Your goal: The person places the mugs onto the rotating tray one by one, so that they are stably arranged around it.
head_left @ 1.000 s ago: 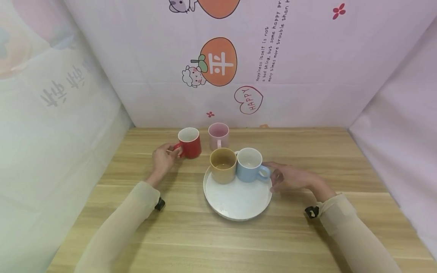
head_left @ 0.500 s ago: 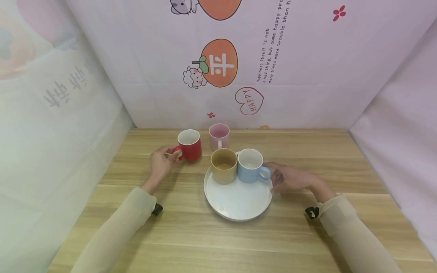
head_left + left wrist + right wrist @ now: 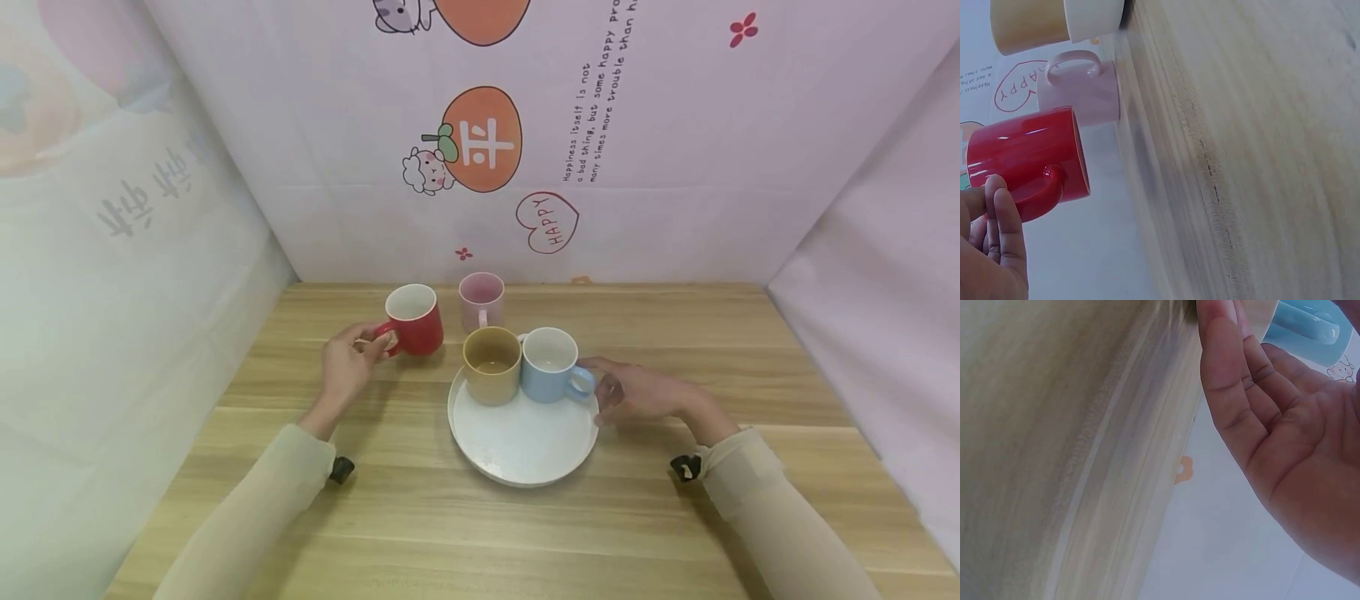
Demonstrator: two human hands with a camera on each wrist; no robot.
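My left hand (image 3: 348,365) pinches the handle of a red mug (image 3: 420,332) with a white inside. In the left wrist view, this mug hangs slightly above the table. Behind the tray stands a pink mug (image 3: 481,310), handle toward me. A round white tray (image 3: 525,450) carries a tan mug (image 3: 491,383) and a light blue mug (image 3: 545,383), both upright at its back part. My right hand (image 3: 648,392) lies at the tray's right rim beside the blue mug's handle, its fingers fairly straight in the right wrist view. The contact of its fingertips is partly hidden.
The wooden table (image 3: 480,542) extends around the tray. A printed white cloth (image 3: 645,225) rises along the back edge, with more white cloth at the left and right sides. Black straps show at both wrists.
My left hand has drawn slightly back and left, and the red mug has come a little nearer and tilted. The right hand and the tray stay where they were.
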